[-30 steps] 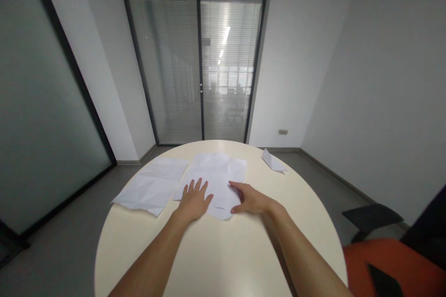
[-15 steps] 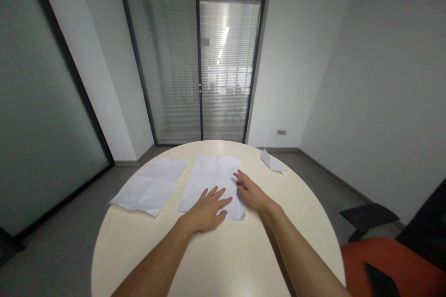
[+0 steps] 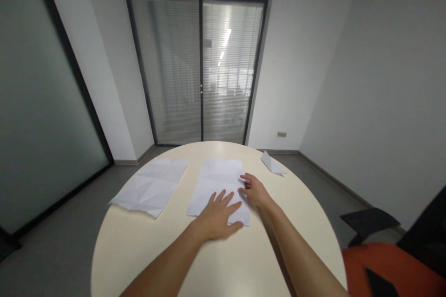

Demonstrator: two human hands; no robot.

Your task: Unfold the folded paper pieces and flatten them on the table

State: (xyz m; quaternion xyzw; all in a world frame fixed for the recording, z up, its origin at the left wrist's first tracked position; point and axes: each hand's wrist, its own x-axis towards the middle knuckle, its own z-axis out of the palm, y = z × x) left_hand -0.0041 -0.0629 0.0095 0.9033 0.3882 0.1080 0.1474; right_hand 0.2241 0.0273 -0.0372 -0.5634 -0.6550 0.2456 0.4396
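A creased white sheet of paper [image 3: 218, 178] lies flat in the middle of the round table. My left hand [image 3: 219, 216] rests on its near part, palm down, with the fingers spread. At the sheet's right edge is my right hand [image 3: 253, 189], its fingers apart and slightly curled, holding nothing that I can make out. Another creased sheet [image 3: 151, 185] lies to the left, its near corner by the table's edge. A folded piece of paper [image 3: 272, 164] sits at the back right, beyond my right hand.
The cream round table [image 3: 223, 264] fills the lower middle. An orange chair [image 3: 390, 269] with a black armrest [image 3: 369, 222] stands close to its right side. Behind the table are glass doors with blinds [image 3: 200, 74].
Both hands and the middle sheet have shifted a little to the right and nearer. The left sheet and the folded paper have stayed in place.
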